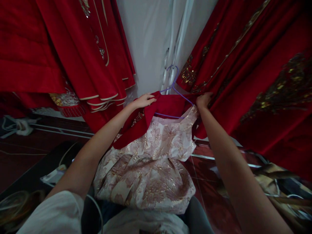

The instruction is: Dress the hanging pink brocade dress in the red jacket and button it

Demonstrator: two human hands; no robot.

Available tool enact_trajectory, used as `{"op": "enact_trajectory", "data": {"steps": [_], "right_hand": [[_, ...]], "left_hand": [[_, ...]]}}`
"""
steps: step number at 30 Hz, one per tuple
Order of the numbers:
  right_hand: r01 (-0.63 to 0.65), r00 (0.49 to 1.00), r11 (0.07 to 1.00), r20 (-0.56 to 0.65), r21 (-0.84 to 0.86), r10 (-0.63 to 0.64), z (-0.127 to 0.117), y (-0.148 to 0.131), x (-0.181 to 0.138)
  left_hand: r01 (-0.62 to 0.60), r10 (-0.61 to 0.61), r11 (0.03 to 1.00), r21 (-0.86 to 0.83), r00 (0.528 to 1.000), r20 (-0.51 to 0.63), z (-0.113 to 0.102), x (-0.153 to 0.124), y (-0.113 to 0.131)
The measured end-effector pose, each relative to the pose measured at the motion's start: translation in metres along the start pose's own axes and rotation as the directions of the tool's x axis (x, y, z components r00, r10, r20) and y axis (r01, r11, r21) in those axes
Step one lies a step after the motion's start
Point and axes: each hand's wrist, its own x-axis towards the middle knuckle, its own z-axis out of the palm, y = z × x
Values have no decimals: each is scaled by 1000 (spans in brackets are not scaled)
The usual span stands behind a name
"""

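Note:
A pale pink and gold brocade dress (161,139) hangs from a purple hanger (177,92), its skirt spread over my lap. A red garment (136,131) with a beaded ornament lies over the dress's left shoulder, and its cloth runs behind the neckline to the right. My left hand (145,100) is closed on the red garment's edge at the left shoulder. At the right shoulder, my right hand (204,100) pinches the red cloth just above the dress strap. Its fingertips are partly hidden behind the cloth.
Red embroidered garments (90,65) hang at the left, and more red garments (255,71) with gold sequins hang at the right. A white rack post (174,35) stands between them against a pale wall. Mixed fabrics (287,185) lie at lower right on the dark red tiled floor (207,185).

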Motion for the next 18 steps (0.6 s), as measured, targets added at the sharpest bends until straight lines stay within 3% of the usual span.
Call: {"op": "enact_trajectory", "data": {"steps": [3,5,8,11,15,18], "right_hand": [[3,1000,998,-13,62,-2,-2,3,5],[119,992,991,-42,64,-116,-10,13,11],[361,932,932,-6,11,-361,-32,37,23],[489,868,871,128,-47,-481,-64,62,29],[512,858,851,34,-115,-512,-110,70,6],[383,918,918,-67,-102,-390,-131,58,-33]], "left_hand": [[13,-13,1000,-8,1000,-9,0,1,-1],[7,-8,1000,-22,1000,-8,0,1,-3],[4,-3,999,-52,1000,5,-2,0,-4],[6,-5,998,-61,1000,15,-1,-2,-3],[-3,3,1000,-9,1000,2,6,-5,4],[-2,4,999,51,998,-55,14,-10,8]]}}
